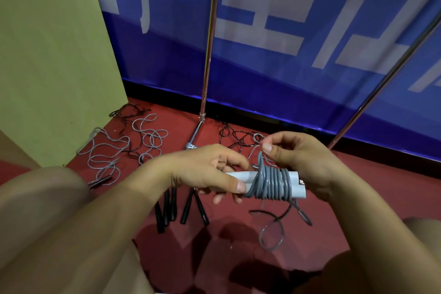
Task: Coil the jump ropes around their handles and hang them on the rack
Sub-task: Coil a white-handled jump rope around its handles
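A: How many handles are held?
B: Two pale handles (241, 184) are gripped together by the left hand (202, 172), fingers curled round them; about nine turns of grey rope (272, 184) are wound on.
A: And the right hand (298, 157)?
B: The rope's loop is pinched above the coil. Four black handles (176, 207) are left on the floor (358, 186).

Two hands were in view: the left hand (207, 172) and the right hand (298, 160). Between their fingers lay two pale grey handles (238, 178) side by side, with roughly nine turns of grey rope (272, 185) wound round them. Below the fingers, four black handles (181, 210) lay on the floor. Beyond the fingers rose two metal rack poles (210, 40).
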{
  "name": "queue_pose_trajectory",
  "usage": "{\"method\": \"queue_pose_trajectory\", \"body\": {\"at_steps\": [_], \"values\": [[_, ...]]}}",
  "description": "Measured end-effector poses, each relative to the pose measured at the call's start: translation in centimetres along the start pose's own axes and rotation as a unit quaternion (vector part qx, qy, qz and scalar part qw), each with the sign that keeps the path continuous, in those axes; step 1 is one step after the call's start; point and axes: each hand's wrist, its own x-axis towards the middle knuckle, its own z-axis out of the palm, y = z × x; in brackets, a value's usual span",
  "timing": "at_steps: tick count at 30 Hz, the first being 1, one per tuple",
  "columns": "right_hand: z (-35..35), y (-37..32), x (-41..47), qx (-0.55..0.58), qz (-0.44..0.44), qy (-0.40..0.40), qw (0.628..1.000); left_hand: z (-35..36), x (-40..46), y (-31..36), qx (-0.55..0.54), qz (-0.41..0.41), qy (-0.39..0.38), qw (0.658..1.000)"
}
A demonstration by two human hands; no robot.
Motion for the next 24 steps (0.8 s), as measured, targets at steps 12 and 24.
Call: {"method": "queue_pose_trajectory", "body": {"at_steps": [12,24], "values": [[0.5,0.6,0.6,-0.049,-0.022,0.008,0.999,0.0,0.1,0.4,-0.18,0.102,0.116,0.971],[2.0,0.2,-0.2,-0.035,-0.044,0.005,0.998,0.4,0.9,0.3,-0.156,0.085,0.24,0.954]]}}
